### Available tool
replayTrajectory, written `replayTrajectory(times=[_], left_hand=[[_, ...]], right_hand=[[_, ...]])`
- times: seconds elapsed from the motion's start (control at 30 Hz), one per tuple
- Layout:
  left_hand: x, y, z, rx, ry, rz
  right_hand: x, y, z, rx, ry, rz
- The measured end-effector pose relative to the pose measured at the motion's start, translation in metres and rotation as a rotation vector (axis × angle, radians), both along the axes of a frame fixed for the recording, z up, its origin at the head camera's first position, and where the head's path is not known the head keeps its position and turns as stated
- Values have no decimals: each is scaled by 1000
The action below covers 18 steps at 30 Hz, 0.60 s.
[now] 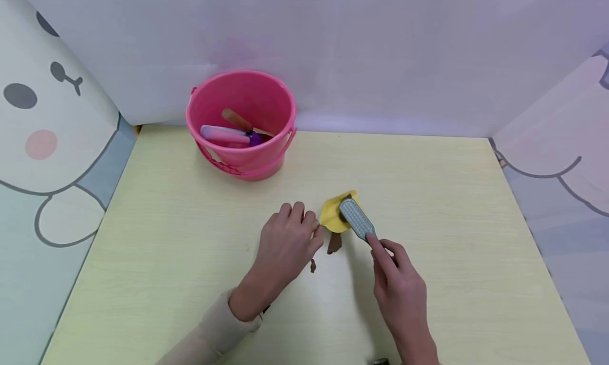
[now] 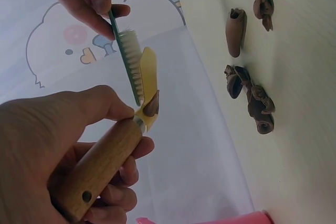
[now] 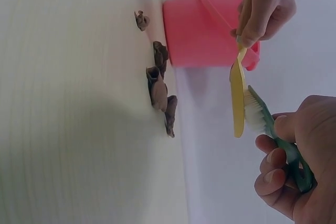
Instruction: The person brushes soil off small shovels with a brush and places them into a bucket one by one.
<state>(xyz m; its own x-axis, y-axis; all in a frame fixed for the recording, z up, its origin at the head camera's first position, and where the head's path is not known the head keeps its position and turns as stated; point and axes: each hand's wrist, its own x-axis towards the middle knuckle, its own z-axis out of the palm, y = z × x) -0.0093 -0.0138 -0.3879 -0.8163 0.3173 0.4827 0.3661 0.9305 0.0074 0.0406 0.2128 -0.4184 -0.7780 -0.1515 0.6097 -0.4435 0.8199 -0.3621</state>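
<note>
My left hand [image 1: 287, 240] grips the wooden handle [image 2: 102, 166] of a small trowel with a yellow metal blade [image 1: 329, 216]. A brown smear or lump [image 2: 151, 104] sits on the blade near its neck. In my right hand [image 1: 399, 283] is a green brush [image 1: 356, 218] with white bristles [image 3: 254, 113], held by its handle. The bristles touch the face of the blade, which is raised above the table. Below lie several curled brown clay-like pieces [image 2: 259, 106], partly hidden by the trowel and left hand in the head view.
A pink bucket [image 1: 242, 161] stands at the back left of the pale table [image 1: 457, 206]. Inside it are a wooden handle [image 1: 236, 119] and a pink-and-white handle [image 1: 223, 135]. Cloth walls printed with cartoon animals [image 1: 43, 111] border the table.
</note>
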Motion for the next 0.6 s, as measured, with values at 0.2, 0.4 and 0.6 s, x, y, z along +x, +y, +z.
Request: replayTrajectory(times=[0.2, 0.4, 0.6], left_hand=[[1, -1, 1, 2, -25, 1], [1, -1, 1, 12, -27, 1], [1, 0, 1, 19, -40, 0]], right_hand=[[0, 2, 0, -6, -15, -14], [-1, 2, 0, -4, -13, -20], [2, 5, 3, 18, -78, -50]])
